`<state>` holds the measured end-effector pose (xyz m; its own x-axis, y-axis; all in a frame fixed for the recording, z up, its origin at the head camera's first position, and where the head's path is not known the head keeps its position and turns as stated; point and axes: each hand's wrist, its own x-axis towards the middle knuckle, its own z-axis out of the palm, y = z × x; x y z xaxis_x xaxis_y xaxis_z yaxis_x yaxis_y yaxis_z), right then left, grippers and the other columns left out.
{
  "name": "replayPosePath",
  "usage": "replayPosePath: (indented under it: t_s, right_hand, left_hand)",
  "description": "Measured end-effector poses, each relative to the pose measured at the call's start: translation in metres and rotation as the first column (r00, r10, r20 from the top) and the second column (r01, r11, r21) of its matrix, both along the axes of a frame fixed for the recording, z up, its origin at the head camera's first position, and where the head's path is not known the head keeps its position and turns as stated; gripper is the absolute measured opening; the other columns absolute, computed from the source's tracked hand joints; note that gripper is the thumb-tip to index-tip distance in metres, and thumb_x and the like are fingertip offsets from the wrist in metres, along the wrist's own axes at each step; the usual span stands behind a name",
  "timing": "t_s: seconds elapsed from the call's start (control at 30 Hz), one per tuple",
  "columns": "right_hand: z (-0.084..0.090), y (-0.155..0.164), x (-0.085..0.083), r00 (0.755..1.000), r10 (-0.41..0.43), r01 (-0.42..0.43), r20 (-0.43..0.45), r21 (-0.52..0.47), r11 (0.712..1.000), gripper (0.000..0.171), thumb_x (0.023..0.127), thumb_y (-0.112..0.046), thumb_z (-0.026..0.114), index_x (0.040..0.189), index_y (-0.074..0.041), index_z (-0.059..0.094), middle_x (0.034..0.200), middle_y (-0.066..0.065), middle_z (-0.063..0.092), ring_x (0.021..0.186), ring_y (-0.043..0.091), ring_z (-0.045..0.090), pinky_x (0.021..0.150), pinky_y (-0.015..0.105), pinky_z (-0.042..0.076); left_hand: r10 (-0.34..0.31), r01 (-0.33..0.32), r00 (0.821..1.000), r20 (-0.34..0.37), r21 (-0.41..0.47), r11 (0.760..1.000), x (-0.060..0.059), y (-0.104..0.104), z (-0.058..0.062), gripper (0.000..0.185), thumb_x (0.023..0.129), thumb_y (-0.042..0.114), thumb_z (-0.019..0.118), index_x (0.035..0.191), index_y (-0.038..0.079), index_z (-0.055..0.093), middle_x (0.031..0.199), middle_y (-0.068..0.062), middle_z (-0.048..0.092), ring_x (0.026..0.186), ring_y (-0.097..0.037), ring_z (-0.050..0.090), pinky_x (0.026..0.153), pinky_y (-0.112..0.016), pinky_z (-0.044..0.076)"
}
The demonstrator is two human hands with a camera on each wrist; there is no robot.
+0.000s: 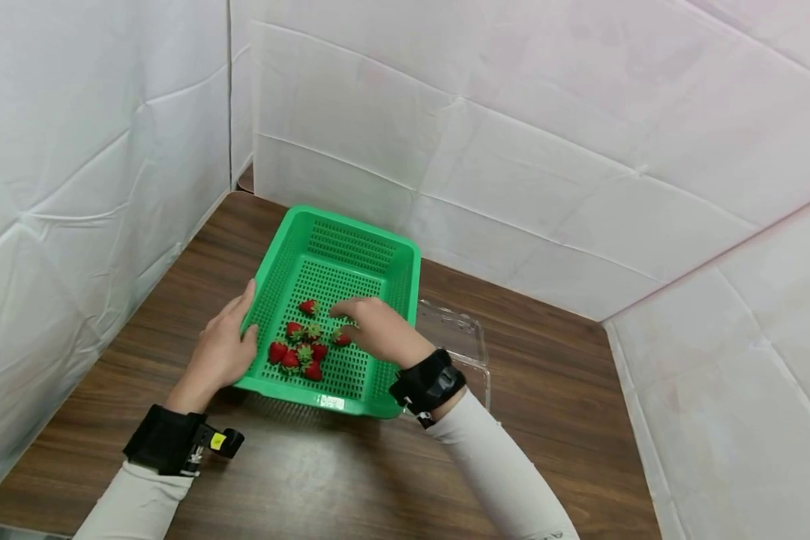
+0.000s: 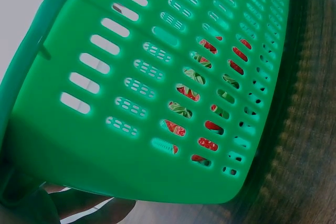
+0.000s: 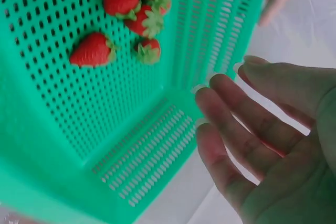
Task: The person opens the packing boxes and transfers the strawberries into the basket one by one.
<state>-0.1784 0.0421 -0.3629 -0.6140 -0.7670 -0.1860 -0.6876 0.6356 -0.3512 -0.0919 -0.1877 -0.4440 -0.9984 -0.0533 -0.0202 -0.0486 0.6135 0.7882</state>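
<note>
A green plastic basket (image 1: 405,292) with slotted sides stands tilted, its near edge raised off the table in the head view. My left hand (image 1: 224,346) grips its left rim, thumb on the inner side and fingers outside. Several red strawberries (image 3: 92,50) with green leaves lie on the basket's floor, most of them clustered toward the near left. Over the basket is my right hand (image 1: 378,330), its fingers loosely bent with nothing between them in the right wrist view. One strawberry (image 1: 341,338) shows beside its fingertips in the head view. Through the slots the left wrist view shows more strawberries (image 2: 188,93).
A clear plastic clamshell box (image 1: 454,334) lies on the table to the right of the basket, partly covered by my right forearm. The brown wooden table (image 1: 547,397) meets white sheet-covered walls (image 1: 513,180) at the back and sides.
</note>
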Motion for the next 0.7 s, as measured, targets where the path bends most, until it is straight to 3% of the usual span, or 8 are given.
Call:
replayPosePath:
  t_s: [0.2, 0.43, 0.7]
  right_hand:
    - [0.01, 0.03, -0.001, 0.997, -0.036, 0.031, -0.061, -0.084, 0.996, 0.03, 0.096, -0.005, 0.058, 0.125, -0.008, 0.064, 0.124, 0.009, 0.066, 0.117, 0.021, 0.061, 0.096, 0.031, 0.05]
    - [0.014, 0.063, 0.004, 0.988, -0.144, 0.138, -0.054, -0.111, 0.984, 0.029, 0.096, -0.007, 0.058, 0.125, -0.009, 0.063, 0.125, 0.007, 0.064, 0.113, 0.021, 0.062, 0.094, 0.033, 0.052]
    - [0.008, 0.091, 0.011, 0.982, -0.161, 0.147, -0.094, -0.138, 0.979, 0.03, 0.095, -0.003, 0.059, 0.124, -0.007, 0.064, 0.123, 0.009, 0.066, 0.11, 0.02, 0.063, 0.092, 0.03, 0.052]
  left_hand:
    - [0.001, -0.001, 1.0, -0.002, 0.001, 1.0, 0.0, -0.001, -0.001, 0.071, 0.101, 0.007, 0.039, 0.157, 0.019, -0.002, 0.157, -0.026, 0.022, 0.126, -0.054, 0.042, 0.096, -0.067, 0.036]
    - [0.002, -0.002, 1.0, -0.009, 0.001, 1.0, 0.001, -0.001, -0.001, 0.071, 0.101, 0.006, 0.04, 0.157, 0.019, -0.002, 0.157, -0.026, 0.022, 0.127, -0.053, 0.041, 0.097, -0.067, 0.036]
    - [0.003, -0.003, 1.0, -0.003, 0.004, 1.0, 0.0, -0.001, -0.002, 0.072, 0.101, 0.006, 0.041, 0.157, 0.019, -0.002, 0.157, -0.026, 0.022, 0.128, -0.053, 0.04, 0.096, -0.066, 0.037]
